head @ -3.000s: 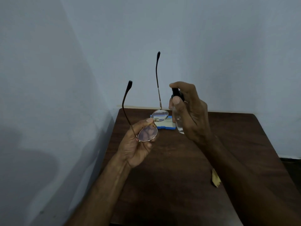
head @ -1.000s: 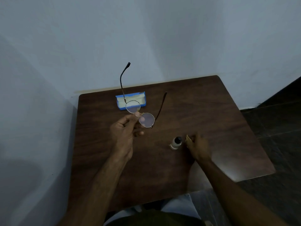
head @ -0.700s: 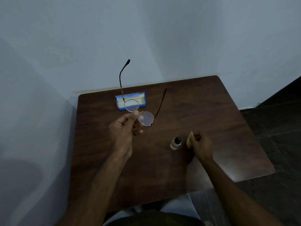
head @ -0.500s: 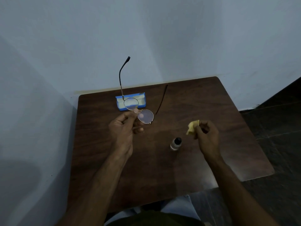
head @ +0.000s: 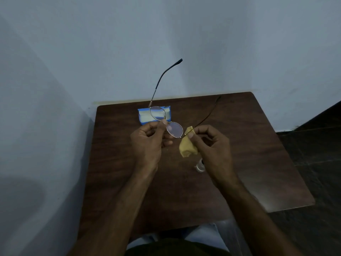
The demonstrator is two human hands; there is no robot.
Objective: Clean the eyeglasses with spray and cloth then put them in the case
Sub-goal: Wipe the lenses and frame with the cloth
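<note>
My left hand (head: 147,141) pinches thin round-lensed eyeglasses (head: 174,128) at the bridge and holds them above the table, arms unfolded and pointing away from me. My right hand (head: 212,145) pinches a small yellow cloth (head: 186,148) right beside the right lens, at the frame's hinge corner. The small clear spray bottle (head: 200,164) with a dark cap stands on the table under my right hand, partly hidden by it. An open blue case (head: 142,116) with a pale lining lies at the back of the table, behind the left lens.
A dark wooden table (head: 258,163) stands in a corner, with pale walls at its back and left. Its right and front edges drop off to a dark floor. My lap shows below the front edge.
My right hand set the spray bottle down on the table, picked up the yellow cloth and carried it up to the right lens. My left hand kept hold of the eyeglasses.
</note>
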